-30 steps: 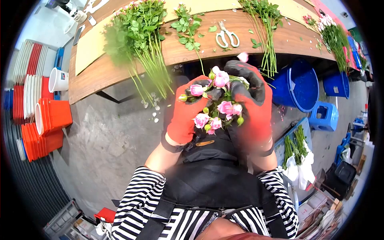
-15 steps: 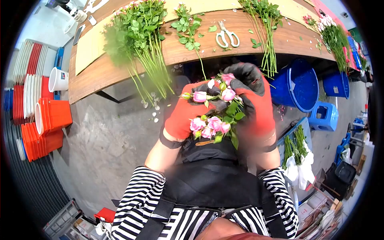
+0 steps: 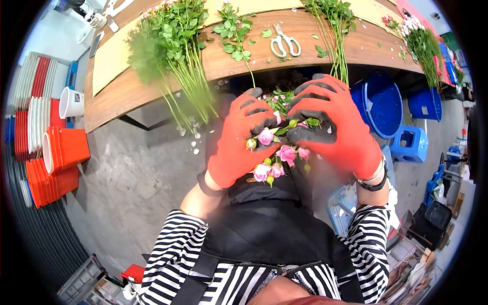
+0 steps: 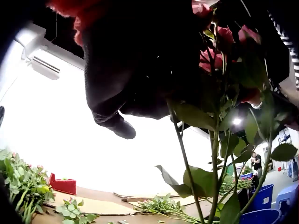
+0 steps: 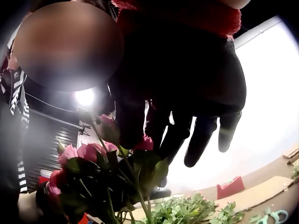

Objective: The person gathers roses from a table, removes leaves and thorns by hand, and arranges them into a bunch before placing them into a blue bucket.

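Pink spray roses (image 3: 287, 154) with green buds and leaves are bunched between two red gloves with black palms, in front of the apron. The left hand (image 3: 239, 142) grips the bunch, its fingers curled; the flowers hide part of its hold. Opposite it, the right hand (image 3: 338, 124) is at the blooms, back of the glove upward. Its loosely bent fingers are spread in the right wrist view, their tips close beside a pink bloom (image 5: 145, 142). Leafy stems (image 4: 215, 172) run down below the flowers in the left wrist view.
On the wooden table (image 3: 213, 68) ahead lie a big leafy rose bundle (image 3: 175, 46), a single leafy stem (image 3: 235, 40), scissors (image 3: 284, 43) and another bundle (image 3: 338, 25). Blue buckets (image 3: 381, 107) and a blue stool (image 3: 410, 144) stand right; orange bins (image 3: 68, 150) are stacked left.
The right hand has turned from showing its dark palm to showing the red back, and reaches over the blooms. The bunch has shifted slightly between the hands; the left hand keeps its grip.
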The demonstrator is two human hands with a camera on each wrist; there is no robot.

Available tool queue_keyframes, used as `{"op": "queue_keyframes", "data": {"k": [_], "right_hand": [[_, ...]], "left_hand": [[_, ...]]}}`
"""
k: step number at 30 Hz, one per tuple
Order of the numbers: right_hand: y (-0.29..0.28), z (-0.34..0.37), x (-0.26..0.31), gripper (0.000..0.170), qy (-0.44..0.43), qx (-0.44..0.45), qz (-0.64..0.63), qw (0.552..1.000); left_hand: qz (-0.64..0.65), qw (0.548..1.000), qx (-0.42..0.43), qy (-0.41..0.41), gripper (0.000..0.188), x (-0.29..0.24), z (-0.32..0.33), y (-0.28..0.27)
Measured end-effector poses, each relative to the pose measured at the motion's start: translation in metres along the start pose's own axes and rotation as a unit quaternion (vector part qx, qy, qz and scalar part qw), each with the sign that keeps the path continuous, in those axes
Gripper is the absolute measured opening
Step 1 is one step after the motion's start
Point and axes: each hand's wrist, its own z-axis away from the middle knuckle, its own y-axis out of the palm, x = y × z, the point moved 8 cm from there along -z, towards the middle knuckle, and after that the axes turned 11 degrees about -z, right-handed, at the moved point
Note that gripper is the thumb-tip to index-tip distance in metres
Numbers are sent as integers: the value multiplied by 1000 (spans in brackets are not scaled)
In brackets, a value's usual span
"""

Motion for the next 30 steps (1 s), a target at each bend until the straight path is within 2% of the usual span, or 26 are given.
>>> {"op": "queue_keyframes", "data": {"k": [1, 4, 5, 7, 10, 13, 16, 17, 18, 20, 21, 22, 24, 25, 28, 30], "right_hand": [[1, 0, -3, 46, -3, 20, -12, 1000], [4, 7, -22, 46, 2, -5, -91, 996], [8, 5, -32, 46, 57, 21, -165, 984], [20, 4, -50, 45, 164, 74, -307, 935], [38, 14, -70, 43, 265, 79, -454, 847], [48, 14, -71, 36, 295, 84, -568, 764], [46, 9, -86, 31, 264, 20, -612, 745], [46, 7, -88, 30, 243, 44, -587, 771], [38, 1, -86, 30, 207, -2, -533, 820], [27, -6, -70, 30, 128, -93, -414, 896], [24, -2, -65, 35, 158, -142, -447, 869], [21, -1, -58, 38, 146, -133, -415, 888], [17, 3, -50, 44, 126, -117, -351, 921], [15, 2, -46, 51, 66, -125, -280, 950], [14, -8, -23, 50, 65, -146, -299, 941], [23, -6, -29, 48, 41, -147, -303, 941]], "left_hand": [[2, 1000, -20, -15, 42, -1, 1, -2], [-10, 999, 21, 26, 43, -8, 0, 0], [-4, 999, 31, 19, 40, -6, 1, 2], [44, 998, 35, 29, 40, -3, 3, 4], [82, 995, 46, 34, 40, 1, 5, 7], [128, 991, 18, 34, 40, 8, 8, 11], [198, 980, 6, 5, 40, 15, 7, 6], [223, 975, 7, -10, 40, 17, 7, 4], [216, 976, -33, -9, 31, 22, 7, 2], [277, 946, -35, -164, 33, 39, 16, 7], [325, 921, -63, -206, 31, 40, 17, 6], [385, 888, -71, -240, 34, 41, 18, 10], [397, 883, -73, -239, 50, 51, 26, 12], [400, 878, -72, -252, 50, 53, 27, 14], [401, 869, -76, -280, 48, 53, 27, 15], [391, 871, -84, -284, 48, 47, 26, 14]]}}
